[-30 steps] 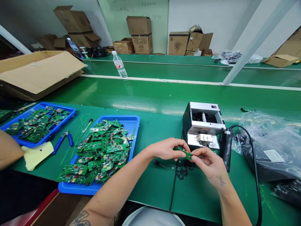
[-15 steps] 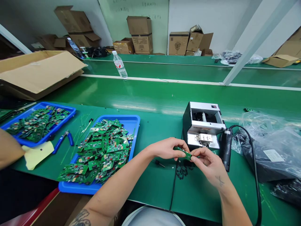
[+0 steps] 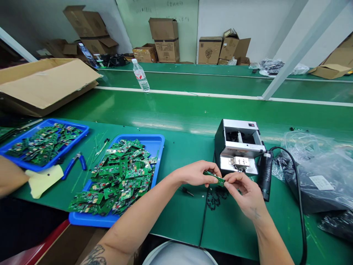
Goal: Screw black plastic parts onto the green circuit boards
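Note:
A small green circuit board [image 3: 220, 181] is held between my hands, above the table in front of the grey and black machine [image 3: 239, 147]. My left hand [image 3: 199, 173] pinches its left part between thumb and fingers. At the board's right end, the thumb and index finger of my right hand [image 3: 242, 187] are closed on its edge; whether they also grip a small part is hidden. Below the hands lie several small black pieces [image 3: 213, 200] and a short dark tool [image 3: 187, 191]. A blue tray [image 3: 159, 154] heaped with similar boards stands left of my forearm.
A second blue tray [image 3: 82, 133], blue-handled cutters [image 3: 74, 165] and another person's arm [image 3: 11, 176] are at left. Right of the machine stand a black cylindrical handle [image 3: 266, 176] with a cable [image 3: 299, 198] and plastic bags [image 3: 317, 176]. A bottle [image 3: 141, 76] stands behind.
My right hand has shifted very slightly, its wrist a little lower, with the fingertips still at the board's end. My left hand and the board stay almost where they were.

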`<state>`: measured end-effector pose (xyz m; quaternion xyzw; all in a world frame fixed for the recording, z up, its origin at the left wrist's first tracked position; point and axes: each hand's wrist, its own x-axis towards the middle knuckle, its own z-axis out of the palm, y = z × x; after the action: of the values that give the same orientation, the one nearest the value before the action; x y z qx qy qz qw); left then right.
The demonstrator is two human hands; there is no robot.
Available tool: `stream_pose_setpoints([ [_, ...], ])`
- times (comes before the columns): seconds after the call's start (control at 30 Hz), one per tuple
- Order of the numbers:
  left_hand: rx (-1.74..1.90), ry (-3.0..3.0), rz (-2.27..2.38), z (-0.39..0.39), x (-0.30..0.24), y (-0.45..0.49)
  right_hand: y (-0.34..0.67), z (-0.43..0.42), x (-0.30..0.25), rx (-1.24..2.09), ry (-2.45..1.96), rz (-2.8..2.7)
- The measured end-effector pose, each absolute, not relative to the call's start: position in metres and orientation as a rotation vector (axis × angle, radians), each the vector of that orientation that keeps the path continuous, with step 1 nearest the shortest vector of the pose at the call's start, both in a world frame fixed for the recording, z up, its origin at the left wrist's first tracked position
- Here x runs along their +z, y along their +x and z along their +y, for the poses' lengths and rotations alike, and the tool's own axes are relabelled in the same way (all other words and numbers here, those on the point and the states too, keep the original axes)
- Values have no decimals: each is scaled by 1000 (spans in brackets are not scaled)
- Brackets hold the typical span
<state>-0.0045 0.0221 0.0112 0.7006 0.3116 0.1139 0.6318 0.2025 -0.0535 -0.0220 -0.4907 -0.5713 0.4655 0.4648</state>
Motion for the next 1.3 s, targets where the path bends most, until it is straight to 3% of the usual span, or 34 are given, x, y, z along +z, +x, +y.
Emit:
stream_pose_setpoints([
  [0.5, 325, 1583, 807, 14, 15, 1, 203, -53, -16, 1194, -1291, -1344],
  [0.63, 411, 1444, 911, 21, 11, 1, 231, -54, -1, 774, -1501, -1255],
  [0.73, 472, 1340, 982, 30, 10, 2, 267, -44, 4, 349, -1934, -1063],
  [0.87, 486, 1227, 1017, 39, 7, 5, 298, -21, -6, 398, -2316, -1041],
  [1.1, 455, 1155, 986, 43, 2, 9, 306, -3, -37, 654, -2031, -960],
  [1.3, 417, 1126, 971, 42, 2, 14, 305, -22, -11, 945, -1396, -934],
])
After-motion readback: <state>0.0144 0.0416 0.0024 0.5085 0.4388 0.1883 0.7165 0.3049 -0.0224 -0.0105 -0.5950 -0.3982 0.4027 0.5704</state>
